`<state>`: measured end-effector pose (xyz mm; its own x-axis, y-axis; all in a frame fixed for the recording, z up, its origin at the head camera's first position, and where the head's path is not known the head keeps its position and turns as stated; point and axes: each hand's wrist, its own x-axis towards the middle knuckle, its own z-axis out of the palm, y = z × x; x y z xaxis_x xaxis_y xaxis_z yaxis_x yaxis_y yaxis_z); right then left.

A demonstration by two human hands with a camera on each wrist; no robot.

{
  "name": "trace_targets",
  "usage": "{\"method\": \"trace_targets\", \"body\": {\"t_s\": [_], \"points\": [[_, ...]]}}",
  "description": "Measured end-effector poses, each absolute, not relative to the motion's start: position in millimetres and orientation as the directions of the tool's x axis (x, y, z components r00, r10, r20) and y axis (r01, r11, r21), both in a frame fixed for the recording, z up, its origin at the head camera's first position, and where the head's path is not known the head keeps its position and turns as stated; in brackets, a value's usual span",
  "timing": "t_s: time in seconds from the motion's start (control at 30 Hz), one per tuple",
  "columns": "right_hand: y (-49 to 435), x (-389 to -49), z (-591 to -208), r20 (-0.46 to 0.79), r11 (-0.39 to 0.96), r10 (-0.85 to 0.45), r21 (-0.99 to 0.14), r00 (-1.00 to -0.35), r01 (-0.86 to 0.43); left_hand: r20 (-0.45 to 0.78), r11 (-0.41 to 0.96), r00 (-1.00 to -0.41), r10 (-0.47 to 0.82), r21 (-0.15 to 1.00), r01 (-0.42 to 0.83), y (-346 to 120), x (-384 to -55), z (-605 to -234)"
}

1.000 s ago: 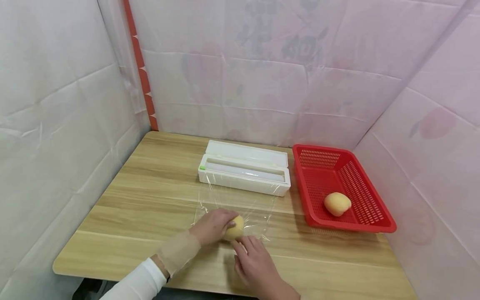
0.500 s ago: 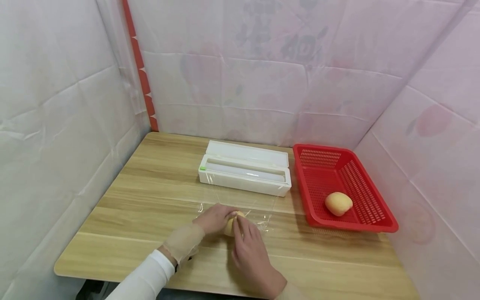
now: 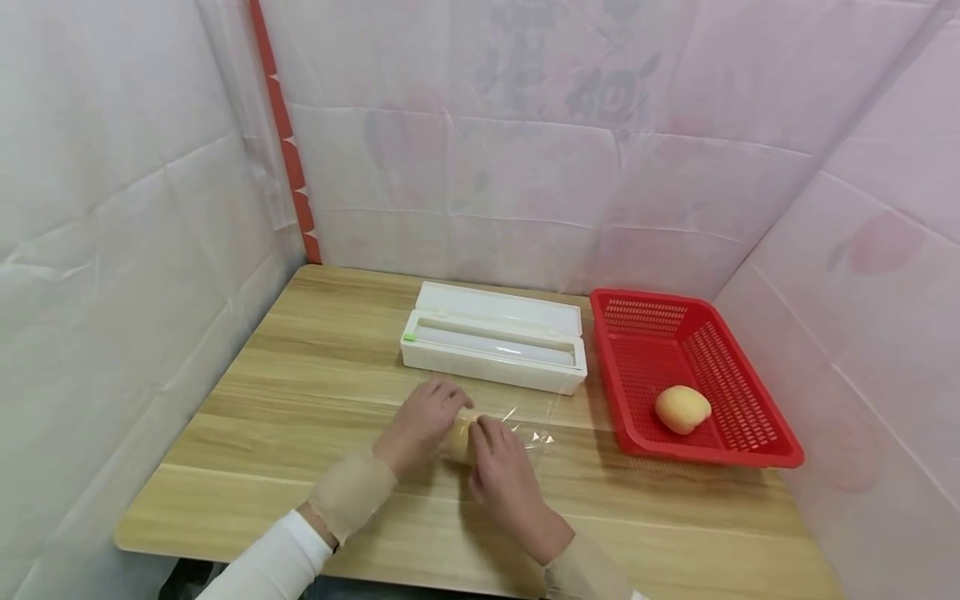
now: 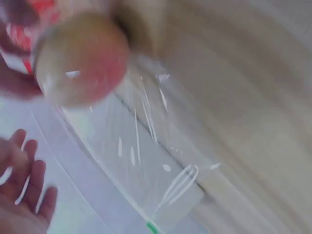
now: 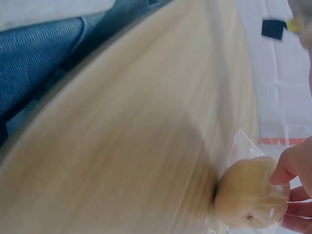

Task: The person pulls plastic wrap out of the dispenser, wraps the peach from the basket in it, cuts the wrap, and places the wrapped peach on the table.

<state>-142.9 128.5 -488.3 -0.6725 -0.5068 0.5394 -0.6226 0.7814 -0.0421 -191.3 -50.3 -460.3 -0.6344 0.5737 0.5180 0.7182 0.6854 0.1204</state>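
A yellow peach with a pink blush (image 3: 461,437) stands on the table in clear plastic wrap (image 4: 141,122). My right hand (image 3: 506,475) holds it from the right; in the right wrist view, the thumb and fingers (image 5: 297,165) lie round the film-covered fruit (image 5: 248,195). Beside the peach, slightly beyond and to its left, is my left hand (image 3: 423,421). The left wrist view shows that hand (image 4: 24,185) apart from the fruit, fingers spread and loosely bent. Behind both hands is a white wrap box (image 3: 491,358), lid up, with the film roll inside.
A red slotted basket (image 3: 615,400) stands at the right of the wooden table (image 3: 262,425), holding another peach (image 3: 682,409). White sheeting closes in the back and both sides. The table's front edge lies close to the forearms.
My left hand has come off the peach and moved a little up and away. The right hand has moved up onto the fruit and now holds it, with film drawn over it.
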Motion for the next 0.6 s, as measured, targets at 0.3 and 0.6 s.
{"method": "trace_targets", "body": {"t_s": [0.3, 0.6], "points": [[133, -158, -485, 0.464, 0.792, -0.494, -0.108, -0.735, -0.601, 0.467, 0.669, -0.624, 0.626, 0.089, 0.738, -48, -176, -486], [138, -174, -487, 0.45, 0.767, -0.509, -0.149, -0.734, -0.624, 0.345, 0.743, -0.726, 0.595, 0.106, 0.661, -43, -188, -491]]}}
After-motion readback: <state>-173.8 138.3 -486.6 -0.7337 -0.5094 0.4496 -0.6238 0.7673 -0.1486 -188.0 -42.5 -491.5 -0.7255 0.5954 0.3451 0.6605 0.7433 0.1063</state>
